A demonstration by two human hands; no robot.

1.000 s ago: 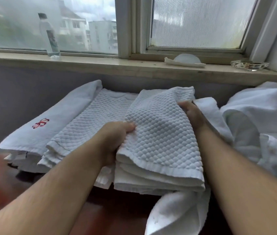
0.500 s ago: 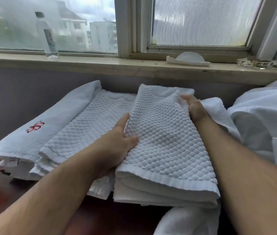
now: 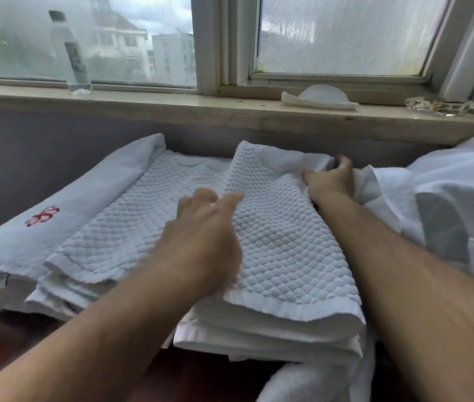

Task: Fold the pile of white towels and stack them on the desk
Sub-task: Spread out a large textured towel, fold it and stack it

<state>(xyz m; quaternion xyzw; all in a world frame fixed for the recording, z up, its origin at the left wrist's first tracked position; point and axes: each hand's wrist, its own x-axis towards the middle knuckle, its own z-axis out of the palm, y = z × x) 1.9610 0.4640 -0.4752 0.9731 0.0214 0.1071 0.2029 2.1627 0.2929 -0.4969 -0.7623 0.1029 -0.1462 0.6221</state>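
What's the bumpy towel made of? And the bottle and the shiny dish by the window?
The bumpy towel looks like soft woven cotton. It is matte white, with a raised waffle pattern and a flat hemmed edge. The bottle seems to be clear plastic, with thin see-through walls and a dark cap, though it could be glass. The shiny dish is probably thick glass or crystal, since its chunky see-through edges glint.

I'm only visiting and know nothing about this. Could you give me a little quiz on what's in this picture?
1. True or false: the bottle stands on the sill.
2. Which hand grips the front towel's far corner? A. left B. right
3. Fill in: the leftmost towel bears a ___ mark.
Key: 1 true; 2 B, the right hand; 3 red.
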